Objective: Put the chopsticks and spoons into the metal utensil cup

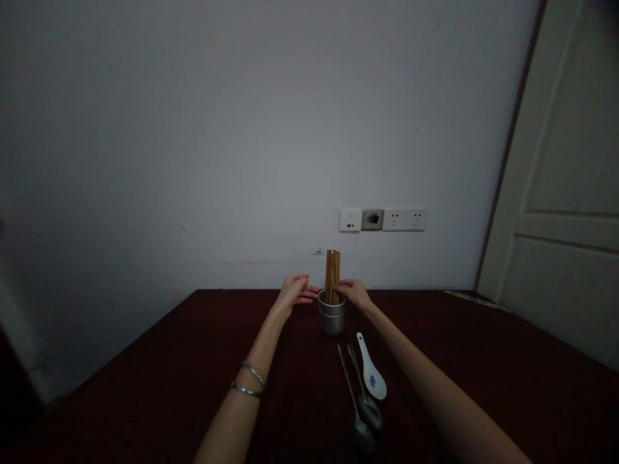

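A bundle of wooden chopsticks (333, 274) stands upright in a round grey metal cup (331, 321) on the dark red table. My right hand (354, 293) reaches over the cup's right side, its fingertips closed against the lower part of the chopsticks. To the left of the cup is my left hand (294, 293), fingers stretched out towards the rim and nothing held in them. In front of the cup lie a white ceramic spoon (371, 374) with a blue mark and two metal spoons, a long-handled one (362, 435) and a shorter one (370, 412).
The dark red table (193, 380) runs up to a pale wall (261, 161). Sockets and a switch (372, 219) are set in the wall behind the cup. A panelled door (570, 193) stands at the right, near a thin strip (476, 299) on the table's far edge.
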`<state>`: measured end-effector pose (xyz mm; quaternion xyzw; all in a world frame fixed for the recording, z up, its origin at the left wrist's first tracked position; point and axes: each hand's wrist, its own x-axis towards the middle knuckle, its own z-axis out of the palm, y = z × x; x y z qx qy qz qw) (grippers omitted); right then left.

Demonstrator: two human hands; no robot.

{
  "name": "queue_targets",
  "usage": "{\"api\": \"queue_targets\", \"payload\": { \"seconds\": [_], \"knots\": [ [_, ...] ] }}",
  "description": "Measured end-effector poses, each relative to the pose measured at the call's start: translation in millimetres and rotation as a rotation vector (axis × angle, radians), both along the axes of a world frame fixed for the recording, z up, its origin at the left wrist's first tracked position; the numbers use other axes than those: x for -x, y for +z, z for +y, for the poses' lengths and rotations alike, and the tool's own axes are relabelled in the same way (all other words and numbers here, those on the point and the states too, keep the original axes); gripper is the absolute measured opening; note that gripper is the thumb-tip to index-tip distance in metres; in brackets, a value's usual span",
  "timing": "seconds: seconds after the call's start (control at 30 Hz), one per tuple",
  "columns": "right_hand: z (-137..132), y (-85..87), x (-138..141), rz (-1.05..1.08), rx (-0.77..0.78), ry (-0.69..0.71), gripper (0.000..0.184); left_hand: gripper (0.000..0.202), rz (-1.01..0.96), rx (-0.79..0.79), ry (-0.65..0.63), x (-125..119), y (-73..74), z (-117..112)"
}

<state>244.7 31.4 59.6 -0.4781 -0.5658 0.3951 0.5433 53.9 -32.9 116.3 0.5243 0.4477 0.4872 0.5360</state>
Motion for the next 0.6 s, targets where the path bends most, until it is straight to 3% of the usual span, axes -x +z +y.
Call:
{"api": "queue_targets", "payload": {
  "seconds": [0.43,0.6],
  "knots": [
    [-2.0,2.5,-4.5,-0.009,0.025,0.030,0.023,0.029,0.049,0.009,-0.022,-3.6,-1.4,-2.2],
    [-11.5,9.0,-35.4,-0.022,0.087,-0.031,0.042,0.021,0.119,-0.017,0.024,-2.1,6.0,-8.1]
  ]
}}
